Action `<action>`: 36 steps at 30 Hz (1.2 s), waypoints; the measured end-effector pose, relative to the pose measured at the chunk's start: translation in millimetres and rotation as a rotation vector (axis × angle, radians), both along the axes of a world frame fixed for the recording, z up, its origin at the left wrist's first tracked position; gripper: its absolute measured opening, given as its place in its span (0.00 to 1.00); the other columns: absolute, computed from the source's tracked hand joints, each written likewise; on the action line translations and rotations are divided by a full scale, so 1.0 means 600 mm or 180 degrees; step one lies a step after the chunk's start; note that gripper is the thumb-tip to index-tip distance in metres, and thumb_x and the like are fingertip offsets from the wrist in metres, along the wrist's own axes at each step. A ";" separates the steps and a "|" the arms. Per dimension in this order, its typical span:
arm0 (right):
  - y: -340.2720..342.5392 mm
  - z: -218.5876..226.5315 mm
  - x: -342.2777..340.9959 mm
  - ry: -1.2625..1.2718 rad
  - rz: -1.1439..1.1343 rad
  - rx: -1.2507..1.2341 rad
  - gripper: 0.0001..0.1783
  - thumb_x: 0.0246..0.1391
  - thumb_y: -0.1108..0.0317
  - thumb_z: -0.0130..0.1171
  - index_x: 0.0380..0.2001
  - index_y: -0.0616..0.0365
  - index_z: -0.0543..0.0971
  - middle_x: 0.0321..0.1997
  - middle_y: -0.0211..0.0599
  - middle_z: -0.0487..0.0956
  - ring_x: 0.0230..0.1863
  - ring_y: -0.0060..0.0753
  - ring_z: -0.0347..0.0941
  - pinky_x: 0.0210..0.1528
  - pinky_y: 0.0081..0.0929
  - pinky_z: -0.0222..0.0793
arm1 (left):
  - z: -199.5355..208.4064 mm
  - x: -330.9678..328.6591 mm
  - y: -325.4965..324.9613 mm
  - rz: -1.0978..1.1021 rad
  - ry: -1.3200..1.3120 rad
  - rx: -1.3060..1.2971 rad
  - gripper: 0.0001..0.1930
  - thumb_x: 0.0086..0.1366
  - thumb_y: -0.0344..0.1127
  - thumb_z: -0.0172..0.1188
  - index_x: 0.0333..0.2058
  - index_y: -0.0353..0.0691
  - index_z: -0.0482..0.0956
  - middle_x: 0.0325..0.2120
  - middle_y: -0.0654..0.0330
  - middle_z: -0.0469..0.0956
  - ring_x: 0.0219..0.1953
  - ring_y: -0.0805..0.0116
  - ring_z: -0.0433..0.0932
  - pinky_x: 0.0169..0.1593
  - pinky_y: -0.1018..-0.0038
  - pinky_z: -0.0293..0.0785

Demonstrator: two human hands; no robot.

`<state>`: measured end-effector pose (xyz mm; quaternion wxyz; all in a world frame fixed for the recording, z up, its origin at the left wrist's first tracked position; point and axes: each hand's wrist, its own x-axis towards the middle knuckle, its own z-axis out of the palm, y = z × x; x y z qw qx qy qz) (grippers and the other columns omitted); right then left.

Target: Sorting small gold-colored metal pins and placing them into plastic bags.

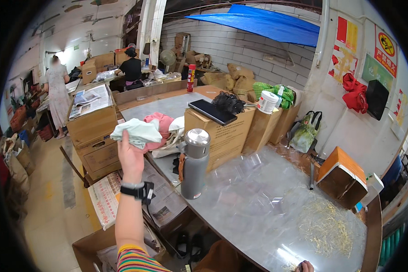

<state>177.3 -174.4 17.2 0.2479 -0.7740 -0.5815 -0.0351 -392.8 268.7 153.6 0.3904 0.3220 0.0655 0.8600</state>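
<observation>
My left hand [130,156], raised over the left side of the table, is closed on a pale mint cloth [137,131]. Behind that cloth lie a pink cloth [161,127] and a white cloth [173,136]. A grey thermos flask [196,165] with a steel lid stands upright to the right of my left hand. Only a few fingers of my right hand [306,266] show at the lower edge, by the table's near side; whether they hold anything is hidden.
The grey table [258,199] carries a heap of straw-like strands [328,226] and clear plastic sheets [249,165]. A carton [220,136] bears a phone [213,111]. An orange box [342,174] lies at right. Newspaper-topped cartons [93,131] stand left; two people work beyond.
</observation>
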 end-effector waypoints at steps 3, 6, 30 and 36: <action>-0.005 0.000 0.002 -0.0010 -0.0015 -0.0018 0.23 0.67 0.59 0.57 0.58 0.60 0.75 0.62 0.55 0.73 0.62 0.59 0.69 0.63 0.43 0.67 | 0.039 0.022 -0.151 -0.1127 -0.0239 0.0500 0.23 0.79 0.42 0.42 0.68 0.42 0.62 0.66 0.56 0.67 0.68 0.57 0.65 0.73 0.56 0.57; -0.009 -0.001 0.000 0.0071 -0.0075 -0.0024 0.22 0.67 0.58 0.57 0.59 0.58 0.75 0.65 0.51 0.71 0.64 0.57 0.68 0.64 0.43 0.67 | 0.094 0.092 -0.338 -0.1204 0.0364 0.1070 0.27 0.75 0.44 0.49 0.68 0.41 0.61 0.65 0.56 0.67 0.67 0.59 0.66 0.70 0.55 0.62; -0.002 -0.009 0.015 0.0083 0.0200 0.0664 0.20 0.49 0.60 0.70 0.44 0.58 0.82 0.53 0.45 0.79 0.57 0.52 0.73 0.61 0.45 0.67 | 0.139 0.501 -0.454 -0.3372 0.0459 0.1836 0.28 0.71 0.44 0.56 0.65 0.39 0.64 0.61 0.58 0.70 0.63 0.64 0.70 0.66 0.59 0.67; -0.005 -0.018 0.023 0.0070 0.0274 0.0797 0.20 0.49 0.59 0.71 0.42 0.58 0.83 0.53 0.44 0.80 0.56 0.52 0.74 0.60 0.45 0.68 | 0.194 0.576 -0.477 -0.3734 0.0638 0.2390 0.29 0.71 0.44 0.57 0.65 0.39 0.64 0.61 0.58 0.71 0.63 0.65 0.70 0.65 0.59 0.67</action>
